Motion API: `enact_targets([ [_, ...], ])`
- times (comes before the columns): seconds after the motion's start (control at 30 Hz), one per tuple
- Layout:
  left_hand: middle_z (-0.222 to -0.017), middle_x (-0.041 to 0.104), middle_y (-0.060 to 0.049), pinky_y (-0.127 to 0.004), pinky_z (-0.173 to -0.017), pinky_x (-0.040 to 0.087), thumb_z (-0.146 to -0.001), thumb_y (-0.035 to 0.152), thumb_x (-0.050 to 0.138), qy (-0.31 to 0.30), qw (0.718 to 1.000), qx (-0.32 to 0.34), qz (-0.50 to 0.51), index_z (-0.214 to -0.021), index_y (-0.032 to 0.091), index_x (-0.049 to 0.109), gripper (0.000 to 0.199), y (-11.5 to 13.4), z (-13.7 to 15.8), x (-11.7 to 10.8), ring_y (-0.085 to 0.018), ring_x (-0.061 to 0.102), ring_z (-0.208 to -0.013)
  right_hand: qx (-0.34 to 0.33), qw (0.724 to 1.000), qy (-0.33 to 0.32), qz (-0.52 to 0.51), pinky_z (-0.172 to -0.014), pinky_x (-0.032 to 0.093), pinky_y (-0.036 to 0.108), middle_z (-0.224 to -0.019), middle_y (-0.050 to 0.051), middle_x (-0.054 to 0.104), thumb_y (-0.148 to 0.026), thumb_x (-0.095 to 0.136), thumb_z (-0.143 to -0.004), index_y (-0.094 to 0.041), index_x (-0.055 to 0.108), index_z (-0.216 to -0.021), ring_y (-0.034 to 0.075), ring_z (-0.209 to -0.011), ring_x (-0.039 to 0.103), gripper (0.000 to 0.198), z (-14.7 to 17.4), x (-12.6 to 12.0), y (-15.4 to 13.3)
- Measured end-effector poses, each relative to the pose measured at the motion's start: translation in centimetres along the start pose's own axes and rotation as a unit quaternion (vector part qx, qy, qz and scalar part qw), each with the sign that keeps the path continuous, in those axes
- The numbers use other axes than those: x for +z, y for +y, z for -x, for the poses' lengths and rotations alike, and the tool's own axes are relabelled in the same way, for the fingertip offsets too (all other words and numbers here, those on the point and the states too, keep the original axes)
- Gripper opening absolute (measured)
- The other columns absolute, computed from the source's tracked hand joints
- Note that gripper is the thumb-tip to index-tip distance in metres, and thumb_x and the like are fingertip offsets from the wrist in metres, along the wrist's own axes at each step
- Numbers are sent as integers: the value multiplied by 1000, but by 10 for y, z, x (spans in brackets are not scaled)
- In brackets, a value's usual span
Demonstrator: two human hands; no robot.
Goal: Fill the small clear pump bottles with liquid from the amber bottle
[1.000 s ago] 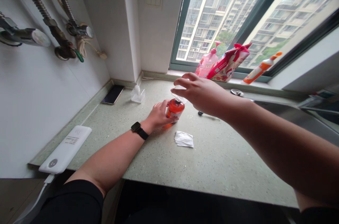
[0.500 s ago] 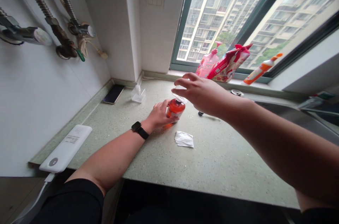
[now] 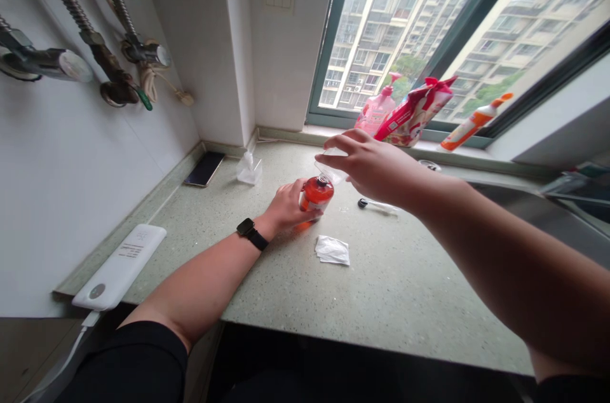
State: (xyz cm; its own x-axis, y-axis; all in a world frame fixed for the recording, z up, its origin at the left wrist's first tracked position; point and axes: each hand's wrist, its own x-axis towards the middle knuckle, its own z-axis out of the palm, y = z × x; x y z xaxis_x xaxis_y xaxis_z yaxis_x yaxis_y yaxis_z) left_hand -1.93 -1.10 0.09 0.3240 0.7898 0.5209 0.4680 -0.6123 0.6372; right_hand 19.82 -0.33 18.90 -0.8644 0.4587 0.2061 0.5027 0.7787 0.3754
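Note:
My left hand (image 3: 287,207) is wrapped around a bottle of red-orange liquid (image 3: 316,192) on the counter; its narrow neck has no cap on. My right hand (image 3: 355,155) grips a clear, see-through cup (image 3: 334,169), tilted with its lower edge at the bottle's mouth. Whether the cup touches the neck, or holds any liquid, I cannot tell. Right of the bottle lies a black-topped piece with a pale tube (image 3: 376,205), partly behind my right wrist. A folded white tissue (image 3: 332,250) lies in front of the bottle.
A small clear container (image 3: 249,169) with whitish material stands left of the bottle, and a phone (image 3: 204,168) lies by the wall. A white power bank (image 3: 120,268) with a cable sits at the left edge. Bottles and a red bag (image 3: 414,112) line the windowsill; a sink (image 3: 515,209) is at right.
My right hand has shifted slightly right with the cup, showing more of the cup and of the black-topped piece. My left hand and the bottle have stayed nearly still.

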Motion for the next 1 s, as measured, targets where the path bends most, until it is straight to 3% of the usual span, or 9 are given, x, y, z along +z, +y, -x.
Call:
enact_targets([
  [0.3, -128, 75, -15, -53, -99, 57, -86, 58, 85, 5, 1000, 5, -14, -142, 22, 54, 73, -1, 0, 1, -34, 72, -112, 80, 995, -5, -54, -109, 59, 58, -150, 11, 63, -21, 72, -92, -34, 59, -157, 36, -130, 60, 67, 24, 13, 10],
  [0.47, -130, 74, -16, -53, -102, 56, -85, 59, 86, -2, 1000, -7, -8, -142, 22, 55, 75, 0, -1, -1, -33, 72, -115, 137, 978, 63, -146, -108, 59, 63, -146, 11, 64, -32, 78, -91, -38, 58, -157, 38, -128, 64, 69, 49, 35, 17],
  [0.57, -130, 74, -16, -53, -103, 56, -84, 61, 87, -6, 1000, -17, -6, -141, 22, 56, 76, 1, -1, -3, -34, 72, -116, 193, 948, 112, -226, -106, 61, 63, -143, 13, 65, -40, 81, -89, -35, 59, -157, 37, -123, 68, 72, 71, 58, 19],
  [0.67, -130, 75, -15, -53, -105, 55, -84, 61, 87, -4, 1000, -25, -13, -141, 23, 56, 75, 1, -1, -4, -34, 72, -117, 271, 885, 147, -349, -99, 65, 61, -143, 15, 65, -53, 84, -86, -33, 56, -160, 36, -123, 69, 81, 93, 86, 16],
  [0.8, -133, 74, -15, -51, -105, 56, -84, 58, 88, -1, 999, -39, -20, -141, 23, 56, 74, -2, -2, -7, -34, 72, -119, 361, 758, 158, -520, -103, 63, 63, -142, 16, 68, -63, 88, -80, -31, 57, -159, 37, -124, 70, 91, 112, 129, 3],
  [0.9, -135, 73, -15, -52, -106, 56, -83, 58, 89, 17, 998, -57, -35, -143, 23, 55, 77, -6, -3, -11, -34, 72, -121, 398, 662, 151, -616, -113, 56, 66, -148, 16, 67, -62, 90, -77, -30, 57, -158, 38, -132, 68, 93, 116, 155, -10],
  [1.0, -135, 73, -14, -51, -108, 56, -82, 55, 90, 31, 996, -71, -45, -145, 23, 53, 79, -12, -4, -14, -33, 71, -124, 407, 595, 149, -677, -118, 52, 65, -147, 15, 69, -59, 89, -79, -30, 58, -155, 36, -135, 67, 88, 117, 169, -22],
])
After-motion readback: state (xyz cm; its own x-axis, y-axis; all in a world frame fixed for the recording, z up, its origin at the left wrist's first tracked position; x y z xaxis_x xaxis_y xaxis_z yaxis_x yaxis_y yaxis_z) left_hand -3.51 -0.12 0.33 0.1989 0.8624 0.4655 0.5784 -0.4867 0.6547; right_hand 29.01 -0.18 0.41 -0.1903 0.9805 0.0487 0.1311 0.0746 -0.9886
